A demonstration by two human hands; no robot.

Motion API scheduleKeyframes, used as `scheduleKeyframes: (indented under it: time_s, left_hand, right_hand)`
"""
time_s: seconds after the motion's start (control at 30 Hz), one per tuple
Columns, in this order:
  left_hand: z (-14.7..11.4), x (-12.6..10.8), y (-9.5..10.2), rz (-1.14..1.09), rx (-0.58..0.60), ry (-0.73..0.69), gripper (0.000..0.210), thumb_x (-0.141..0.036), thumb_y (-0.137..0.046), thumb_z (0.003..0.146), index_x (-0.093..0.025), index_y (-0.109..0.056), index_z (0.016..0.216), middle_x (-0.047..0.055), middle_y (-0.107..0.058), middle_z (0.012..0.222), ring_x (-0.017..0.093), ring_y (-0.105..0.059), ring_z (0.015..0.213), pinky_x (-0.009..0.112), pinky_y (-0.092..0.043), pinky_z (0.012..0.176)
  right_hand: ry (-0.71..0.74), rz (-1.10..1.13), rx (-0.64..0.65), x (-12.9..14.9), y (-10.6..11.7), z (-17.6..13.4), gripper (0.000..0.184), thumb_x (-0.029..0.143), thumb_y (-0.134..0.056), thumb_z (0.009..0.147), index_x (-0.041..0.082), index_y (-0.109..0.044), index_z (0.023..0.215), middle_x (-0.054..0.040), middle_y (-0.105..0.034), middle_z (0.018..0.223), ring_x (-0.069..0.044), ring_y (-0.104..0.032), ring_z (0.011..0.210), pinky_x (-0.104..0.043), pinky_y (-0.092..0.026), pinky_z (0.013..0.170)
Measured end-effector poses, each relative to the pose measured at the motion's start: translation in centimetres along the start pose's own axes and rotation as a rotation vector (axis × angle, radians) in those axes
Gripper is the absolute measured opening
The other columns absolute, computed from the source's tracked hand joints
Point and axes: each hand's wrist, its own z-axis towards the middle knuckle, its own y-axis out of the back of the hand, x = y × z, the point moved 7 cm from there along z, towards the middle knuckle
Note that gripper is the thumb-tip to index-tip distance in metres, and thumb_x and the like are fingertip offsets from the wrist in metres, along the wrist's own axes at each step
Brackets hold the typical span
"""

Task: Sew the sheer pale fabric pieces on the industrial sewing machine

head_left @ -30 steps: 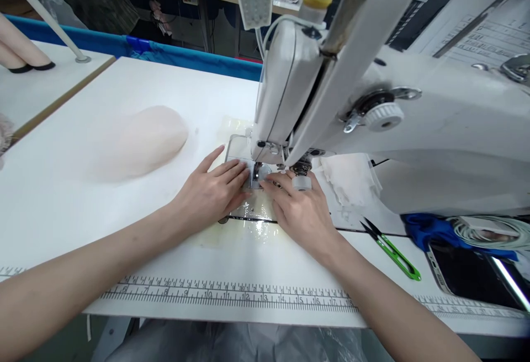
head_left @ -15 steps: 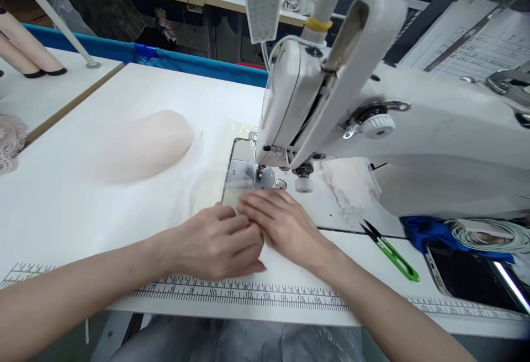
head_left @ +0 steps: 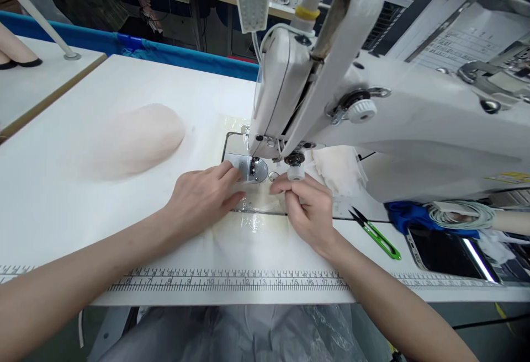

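My left hand (head_left: pixel 207 192) lies at the left of the needle plate (head_left: pixel 237 164), its fingertips on the metal and its thumb held apart. Across from it, my right hand (head_left: pixel 310 207) has its fingers curled in, just below the white knob of the sewing machine (head_left: pixel 285 91). Whatever might be in those fingers is too small or hidden to make out. Between the hands, shiny clear tape (head_left: pixel 252 221) covers the front of the machine bed. The presser foot (head_left: pixel 254 166) is over the plate, with no fabric visible beneath it.
A beige moulded cup (head_left: pixel 144 136) lies on the white table to the left. Pale cloth (head_left: pixel 335 169) rests under the machine arm. Green thread snips (head_left: pixel 379 235) and a phone (head_left: pixel 447 254) lie to the right. A printed ruler (head_left: pixel 207 280) runs along the front edge.
My hands were together in front of the needle plate and have parted. The left moved up and left onto the plate, the right moved right. The view has shifted slightly.
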Motion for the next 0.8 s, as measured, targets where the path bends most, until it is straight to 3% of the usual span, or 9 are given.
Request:
scheduleKeyframes:
  time_s: [0.1,0.13,0.2,0.3,0.47,0.57,0.7,0.8]
  left_hand:
    - [0.3,-0.8,0.0,0.003,-0.046,-0.052,0.013,-0.028,-0.052,0.093,-0.018,-0.06,0.096,0.001,-0.067,0.085,0.014,-0.061,0.059,0.027,-0.026,0.041]
    - [0.3,-1.0,0.1,0.011,-0.062,-0.071,0.012,-0.025,-0.051,0.093,-0.017,-0.06,0.095,0.001,-0.067,0.085,0.014,-0.061,0.059,0.027,-0.027,0.041]
    - [0.4,-1.2,0.3,0.029,-0.098,-0.104,0.012,-0.022,-0.05,0.093,-0.016,-0.059,0.089,0.001,-0.067,0.083,0.013,-0.059,0.057,0.026,-0.028,0.042]
    - [0.2,-1.4,0.7,0.046,-0.15,-0.141,0.015,-0.019,-0.049,0.093,-0.016,-0.058,0.082,0.001,-0.065,0.079,0.012,-0.058,0.057,0.025,-0.029,0.042]
    - [0.0,-1.6,1.2,0.079,-0.229,-0.208,0.013,-0.02,-0.05,0.093,-0.016,-0.059,0.085,0.002,-0.067,0.084,0.011,-0.057,0.06,0.025,-0.031,0.045]
    - [-0.1,-1.7,0.9,0.056,-0.205,-0.229,0.02,-0.019,-0.048,0.094,-0.016,-0.06,0.078,0.001,-0.064,0.076,0.012,-0.058,0.063,0.025,-0.031,0.046]
    - [0.3,-0.2,0.5,-0.305,-0.044,-0.001,0.017,-0.02,-0.05,0.093,-0.018,-0.063,0.083,-0.001,-0.065,0.081,0.009,-0.056,0.057,0.022,-0.035,0.047]
    - [0.0,1.1,-0.3,-0.741,0.119,0.248,0.008,-0.021,-0.059,0.089,-0.02,-0.063,0.083,-0.006,-0.061,0.062,0.006,-0.052,0.046,0.019,-0.04,0.047]
  right_hand:
    - [-0.192,0.16,0.194,-0.7,-2.0,-0.4,0.032,0.008,-0.043,0.084,0.02,-0.064,0.106,-0.005,-0.068,0.104,-0.012,-0.062,0.067,-0.025,-0.049,0.055]
    - [-0.246,0.177,0.264,-0.9,-2.7,-0.7,0.036,0.01,-0.046,0.084,0.021,-0.06,0.116,-0.0049,-0.068,0.104,-0.011,-0.062,0.064,-0.024,-0.049,0.055]
    - [-0.333,0.179,0.369,-1.4,-3.7,-1.2,0.045,0.013,-0.053,0.085,0.022,-0.052,0.129,-0.0004,-0.068,0.084,-0.012,-0.06,0.059,-0.026,-0.05,0.058]
    - [-0.417,0.206,0.423,-2.0,-4.3,-1.7,0.047,0.014,-0.055,0.087,0.022,-0.049,0.133,0.0074,-0.057,0.056,-0.014,-0.061,0.058,-0.029,-0.051,0.063]
    - [-0.545,0.278,0.459,-2.7,-4.5,-2.0,0.044,0.015,-0.056,0.088,0.023,-0.049,0.131,0.0094,-0.052,0.054,-0.014,-0.062,0.054,-0.029,-0.05,0.06]
    - [-0.575,0.303,0.47,-2.8,-4.4,-2.0,0.044,0.017,-0.056,0.088,0.023,-0.049,0.131,0.009,-0.052,0.053,-0.014,-0.062,0.053,-0.027,-0.048,0.053]
    - [-0.618,0.351,0.45,-3.1,-4.3,-2.0,0.043,0.017,-0.058,0.086,0.023,-0.052,0.128,0.0073,-0.056,0.058,-0.012,-0.059,0.046,-0.023,-0.045,0.042]
    - [-0.676,0.454,0.435,-3.3,-4.3,-1.9,0.036,0.02,-0.059,0.085,0.023,-0.056,0.121,-0.0011,-0.067,0.089,-0.008,-0.057,0.042,-0.021,-0.043,0.034]
